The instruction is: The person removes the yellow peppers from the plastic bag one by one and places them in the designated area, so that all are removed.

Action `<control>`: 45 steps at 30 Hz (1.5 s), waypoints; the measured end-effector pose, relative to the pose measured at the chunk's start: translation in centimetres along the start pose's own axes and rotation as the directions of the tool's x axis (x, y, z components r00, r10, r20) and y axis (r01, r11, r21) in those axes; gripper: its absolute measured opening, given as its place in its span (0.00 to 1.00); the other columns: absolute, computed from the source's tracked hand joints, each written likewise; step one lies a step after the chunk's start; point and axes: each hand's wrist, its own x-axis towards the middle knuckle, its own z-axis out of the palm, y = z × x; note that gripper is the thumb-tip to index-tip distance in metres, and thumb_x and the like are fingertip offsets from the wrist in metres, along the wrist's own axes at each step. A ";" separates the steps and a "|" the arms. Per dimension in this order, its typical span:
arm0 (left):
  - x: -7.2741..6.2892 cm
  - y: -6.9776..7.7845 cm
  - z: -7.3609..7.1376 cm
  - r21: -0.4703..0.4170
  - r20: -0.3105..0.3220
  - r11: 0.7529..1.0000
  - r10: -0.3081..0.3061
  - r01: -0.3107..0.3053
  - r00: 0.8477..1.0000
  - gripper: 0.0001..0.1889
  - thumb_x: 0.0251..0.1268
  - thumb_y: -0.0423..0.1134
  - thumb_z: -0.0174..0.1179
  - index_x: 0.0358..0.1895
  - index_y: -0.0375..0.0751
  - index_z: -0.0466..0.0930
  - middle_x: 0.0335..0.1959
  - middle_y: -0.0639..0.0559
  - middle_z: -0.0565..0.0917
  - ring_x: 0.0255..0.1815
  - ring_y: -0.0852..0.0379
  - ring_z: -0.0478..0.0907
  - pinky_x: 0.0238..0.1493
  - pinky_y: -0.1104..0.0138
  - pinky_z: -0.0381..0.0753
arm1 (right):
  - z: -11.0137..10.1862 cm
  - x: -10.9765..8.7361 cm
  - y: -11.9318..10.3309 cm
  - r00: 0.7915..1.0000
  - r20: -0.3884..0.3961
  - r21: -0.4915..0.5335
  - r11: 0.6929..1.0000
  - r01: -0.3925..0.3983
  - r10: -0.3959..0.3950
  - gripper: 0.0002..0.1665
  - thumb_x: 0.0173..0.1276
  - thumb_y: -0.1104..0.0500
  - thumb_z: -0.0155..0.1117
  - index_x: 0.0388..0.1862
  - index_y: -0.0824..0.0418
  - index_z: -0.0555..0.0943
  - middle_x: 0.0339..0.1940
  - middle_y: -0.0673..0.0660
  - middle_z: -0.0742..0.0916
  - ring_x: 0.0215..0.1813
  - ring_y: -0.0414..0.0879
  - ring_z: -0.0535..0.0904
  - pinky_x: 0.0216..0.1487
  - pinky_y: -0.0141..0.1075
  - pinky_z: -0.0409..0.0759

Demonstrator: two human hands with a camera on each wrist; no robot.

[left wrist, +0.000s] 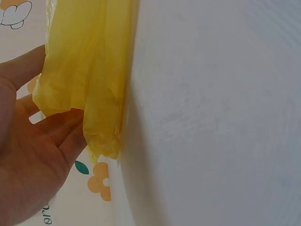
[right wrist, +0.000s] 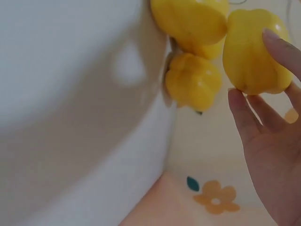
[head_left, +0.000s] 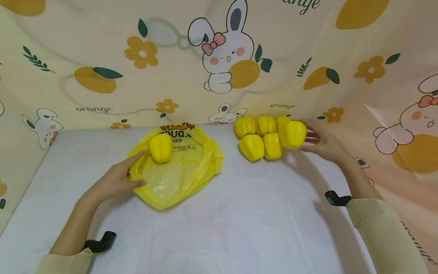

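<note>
My left hand (head_left: 118, 179) grips the left rim of a yellow plastic bag (head_left: 164, 198), which lies spread with its mouth facing up. In the left wrist view the bag's thin side (left wrist: 89, 56) hangs between the thumb and the fingers. One yellow bell pepper (head_left: 161, 148) sits at the bag's left part, close to the left fingertips. My right hand (head_left: 326, 142) holds another yellow bell pepper (head_left: 293, 134) by its side, raised above the table; in the right wrist view thumb and fingertips clasp this held pepper (right wrist: 256, 52).
Several more yellow bell peppers (head_left: 251, 147) stand in two close rows at the back right of the white table (head_left: 239, 220), right beside the held one. A cloth backdrop (head_left: 171, 87) with rabbits and oranges rises along the table's back and right. Black wrist mounts (head_left: 100, 241) sit at both sleeves.
</note>
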 end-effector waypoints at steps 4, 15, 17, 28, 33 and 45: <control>0.1 0.0 -0.1 0.008 -0.001 1.000 0.005 -0.005 1.000 0.51 0.59 0.46 0.72 0.81 0.45 0.47 0.76 0.31 0.57 0.75 0.28 0.53 0.70 0.36 0.56 | -0.3 -0.3 0.9 1.000 -0.016 -0.011 1.000 -0.013 0.012 0.54 0.61 0.64 0.75 0.80 0.46 0.56 0.77 0.54 0.64 0.66 0.58 0.70 0.58 0.24 0.76; 0.1 -0.3 0.1 0.022 -0.002 1.000 -0.001 0.001 1.000 0.51 0.60 0.47 0.71 0.81 0.46 0.47 0.76 0.31 0.57 0.74 0.28 0.54 0.70 0.35 0.55 | -0.2 -1.0 3.1 0.998 0.011 -0.029 0.998 -0.064 0.064 0.56 0.62 0.65 0.73 0.81 0.44 0.53 0.77 0.58 0.64 0.66 0.62 0.71 0.58 0.29 0.78; 0.1 -0.3 0.1 0.019 -0.004 1.000 -0.003 0.003 1.000 0.51 0.59 0.46 0.72 0.81 0.46 0.47 0.77 0.32 0.57 0.75 0.28 0.53 0.71 0.36 0.55 | 0.0 -1.0 3.5 0.997 0.024 -0.023 0.997 -0.073 0.074 0.56 0.63 0.65 0.72 0.82 0.45 0.52 0.77 0.58 0.64 0.67 0.61 0.71 0.62 0.36 0.78; 0.0 -0.1 0.1 0.013 -0.004 1.000 -0.001 0.001 1.000 0.50 0.60 0.46 0.71 0.80 0.45 0.49 0.76 0.32 0.58 0.75 0.29 0.54 0.70 0.35 0.55 | 1.2 -1.8 4.8 0.990 0.047 -0.033 0.990 -0.134 0.135 0.52 0.65 0.55 0.72 0.81 0.49 0.54 0.79 0.61 0.61 0.68 0.66 0.70 0.56 0.25 0.77; 0.1 -0.2 0.2 0.006 -0.001 1.000 0.000 0.000 1.000 0.49 0.61 0.45 0.71 0.80 0.44 0.49 0.76 0.32 0.58 0.75 0.29 0.53 0.70 0.35 0.55 | 1.8 -1.4 5.2 0.993 0.026 -0.034 0.992 -0.118 0.119 0.53 0.63 0.57 0.74 0.81 0.46 0.55 0.80 0.57 0.60 0.66 0.65 0.72 0.60 0.39 0.78; 0.1 -0.5 0.1 0.004 0.004 1.000 -0.012 0.012 1.000 0.50 0.61 0.45 0.71 0.80 0.45 0.48 0.77 0.33 0.57 0.75 0.29 0.53 0.71 0.35 0.54 | 2.7 -1.4 5.6 0.991 0.024 0.011 0.992 -0.129 0.129 0.56 0.64 0.57 0.73 0.81 0.35 0.49 0.81 0.59 0.59 0.65 0.64 0.74 0.53 0.21 0.76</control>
